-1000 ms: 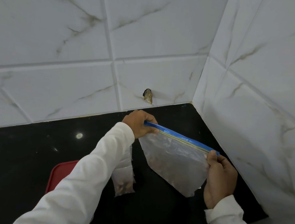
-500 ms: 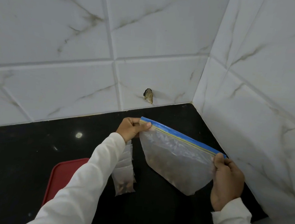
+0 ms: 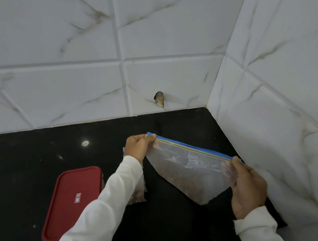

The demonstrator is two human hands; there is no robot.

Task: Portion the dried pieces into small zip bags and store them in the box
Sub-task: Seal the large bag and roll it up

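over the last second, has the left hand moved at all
Yes. The left hand, pinching a corner of the large zip bag, has drifted left and toward the person, away from the brown chip in the wall tile.

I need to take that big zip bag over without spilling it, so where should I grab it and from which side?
Probably pinch the blue zip strip midway between the left hand and right hand, coming from above. The strip runs taut there, while the dried pieces sag into the lower corner of the big zip bag.
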